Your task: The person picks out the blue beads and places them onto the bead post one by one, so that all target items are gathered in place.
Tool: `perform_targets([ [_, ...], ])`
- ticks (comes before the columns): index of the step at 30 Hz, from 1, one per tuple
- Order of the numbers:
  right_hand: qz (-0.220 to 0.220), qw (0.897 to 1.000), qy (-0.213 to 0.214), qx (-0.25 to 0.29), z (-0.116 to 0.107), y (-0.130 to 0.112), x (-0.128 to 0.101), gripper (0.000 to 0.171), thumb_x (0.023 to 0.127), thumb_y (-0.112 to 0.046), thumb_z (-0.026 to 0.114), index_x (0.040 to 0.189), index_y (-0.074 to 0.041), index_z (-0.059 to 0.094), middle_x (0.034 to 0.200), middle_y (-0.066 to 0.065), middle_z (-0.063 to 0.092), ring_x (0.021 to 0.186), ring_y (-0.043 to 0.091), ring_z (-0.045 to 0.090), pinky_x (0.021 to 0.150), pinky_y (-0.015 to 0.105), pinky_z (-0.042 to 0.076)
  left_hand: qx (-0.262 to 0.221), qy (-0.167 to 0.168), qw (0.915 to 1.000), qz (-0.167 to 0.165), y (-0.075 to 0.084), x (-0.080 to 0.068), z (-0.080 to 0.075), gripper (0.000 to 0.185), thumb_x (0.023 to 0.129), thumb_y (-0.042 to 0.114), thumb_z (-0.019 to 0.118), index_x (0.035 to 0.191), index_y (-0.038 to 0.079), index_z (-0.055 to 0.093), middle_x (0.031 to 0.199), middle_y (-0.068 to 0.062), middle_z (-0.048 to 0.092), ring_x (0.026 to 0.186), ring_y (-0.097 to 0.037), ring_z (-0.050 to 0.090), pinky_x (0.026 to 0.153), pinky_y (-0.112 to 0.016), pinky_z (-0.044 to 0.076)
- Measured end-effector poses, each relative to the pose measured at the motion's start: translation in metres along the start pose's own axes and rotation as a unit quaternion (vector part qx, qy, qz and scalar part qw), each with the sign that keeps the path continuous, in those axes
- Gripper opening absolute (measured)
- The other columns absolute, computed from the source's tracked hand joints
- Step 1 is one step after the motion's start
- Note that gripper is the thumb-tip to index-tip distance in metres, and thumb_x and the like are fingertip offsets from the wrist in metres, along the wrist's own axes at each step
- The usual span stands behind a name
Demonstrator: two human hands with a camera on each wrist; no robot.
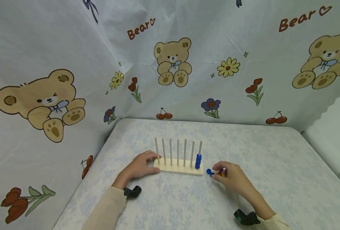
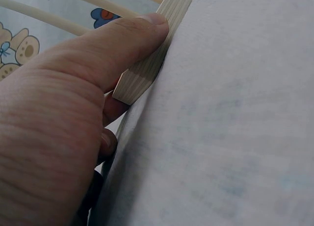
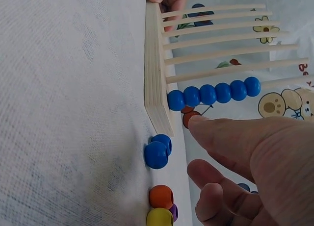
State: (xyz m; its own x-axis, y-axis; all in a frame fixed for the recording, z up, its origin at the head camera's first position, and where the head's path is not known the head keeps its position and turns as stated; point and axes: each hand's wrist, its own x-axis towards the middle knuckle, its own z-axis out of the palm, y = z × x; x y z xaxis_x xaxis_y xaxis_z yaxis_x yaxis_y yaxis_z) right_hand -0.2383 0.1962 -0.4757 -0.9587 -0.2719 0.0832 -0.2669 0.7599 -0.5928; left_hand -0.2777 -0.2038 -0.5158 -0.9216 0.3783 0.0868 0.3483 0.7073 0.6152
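Left hand [image 1: 141, 166] – grips wooden rack [image 1: 177, 166] end | right hand [image 1: 230, 179] – fingers loose over loose beads [image 1: 215, 172], holding none

Home play corner: bear-print curtain [image 1: 72, 64], cloth-covered table [image 1: 259, 153].

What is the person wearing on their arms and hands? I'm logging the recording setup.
Both hands are bare, left hand and right hand. Each arm has a long cream fabric sleeve. A small black wrist-mounted device sits at each cuff, the right one showing a green tinge.
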Motion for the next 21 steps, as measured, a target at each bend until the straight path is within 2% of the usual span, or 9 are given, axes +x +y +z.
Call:
perform_targets([
  [4, 0.001, 1.000, -0.004, -0.004, 0.003, 0.000, -0.001, 0.020, 0.078, -0.023, 0.077, 0.094, -0.019, 0.068, 0.077, -0.008, 0.061, 0.061, 0.010, 0.048, 0.051, 0.023, 0.041, 0.005, 0.000, 1.0000, -0.005, -0.001, 0.000, 0.001, 0.058, 0.068, 0.071, 0.066, 0.118, 0.044, 0.057, 0.116, 0.024, 0.052, 0.092, -0.009, 0.048, 0.077, -0.031, 0.039],
  [13, -0.013, 0.999, -0.004, -0.043, 0.009, 0.000, 0.000, 0.019, 0.076, -0.025, 0.079, 0.091, -0.022, 0.068, 0.081, -0.010, 0.063, 0.066, 0.006, 0.049, 0.059, 0.021, 0.042, -0.006, 0.008, 0.9999, -0.010, -0.003, 0.000, 0.002, 0.057, 0.065, 0.072, 0.067, 0.115, 0.046, 0.059, 0.113, 0.028, 0.052, 0.094, -0.007, 0.050, 0.081, -0.032, 0.040],
  [21, -0.001, 0.998, 0.000, -0.060, 0.012, 0.000, 0.001, 0.021, 0.074, -0.026, 0.080, 0.091, -0.024, 0.068, 0.084, -0.009, 0.064, 0.068, 0.006, 0.051, 0.061, 0.025, 0.043, 0.001, 0.012, 0.9999, -0.009, -0.003, 0.001, 0.002, 0.057, 0.065, 0.072, 0.067, 0.114, 0.045, 0.059, 0.114, 0.028, 0.052, 0.097, -0.005, 0.050, 0.083, -0.032, 0.041],
])
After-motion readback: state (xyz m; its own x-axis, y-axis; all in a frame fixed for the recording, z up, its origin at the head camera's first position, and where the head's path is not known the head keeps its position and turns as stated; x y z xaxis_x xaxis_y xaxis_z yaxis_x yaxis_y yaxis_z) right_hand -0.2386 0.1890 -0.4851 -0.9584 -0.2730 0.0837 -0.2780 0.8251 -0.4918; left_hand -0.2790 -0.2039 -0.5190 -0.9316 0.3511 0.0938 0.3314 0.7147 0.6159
